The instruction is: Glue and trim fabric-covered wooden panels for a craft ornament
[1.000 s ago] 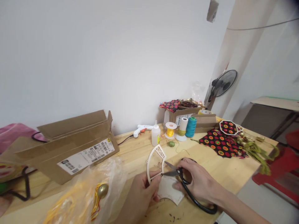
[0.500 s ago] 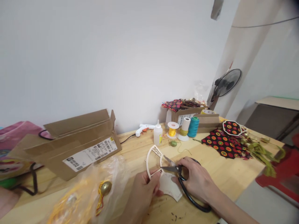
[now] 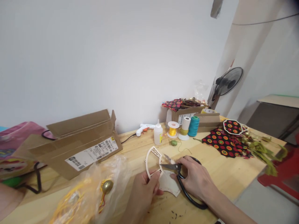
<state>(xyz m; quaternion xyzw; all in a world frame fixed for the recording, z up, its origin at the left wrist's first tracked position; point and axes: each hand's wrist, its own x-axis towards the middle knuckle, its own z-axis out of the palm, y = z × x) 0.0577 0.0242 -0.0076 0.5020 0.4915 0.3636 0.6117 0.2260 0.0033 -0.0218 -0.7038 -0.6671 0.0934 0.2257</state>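
My left hand (image 3: 146,189) pinches the lower end of a pale, curved, fan-shaped frame (image 3: 147,161) with cut-out lattice at its ends. In my right hand (image 3: 192,175) is a pair of black-handled scissors (image 3: 190,196). Their blades stand apart, pointing left, and the tips reach the frame's inner edge; whether they touch it I cannot tell. Below the blades lies a white curved piece (image 3: 169,183), partly hidden by both hands. Small dark scraps (image 3: 174,214) are scattered on the wooden table (image 3: 217,174) in front.
At the left are an open cardboard box (image 3: 77,146) and a plastic bag (image 3: 86,189) with yellow cord. Behind my hands stand a glue bottle (image 3: 158,135), a glue gun (image 3: 143,129) and thread spools (image 3: 193,126). Patterned fabric (image 3: 221,143) lies right. Someone's arm (image 3: 9,199) shows at far left.
My right hand and the scissors have shifted very slightly, the handles a little up and left. The view has moved a bit. Both hands keep their holds.
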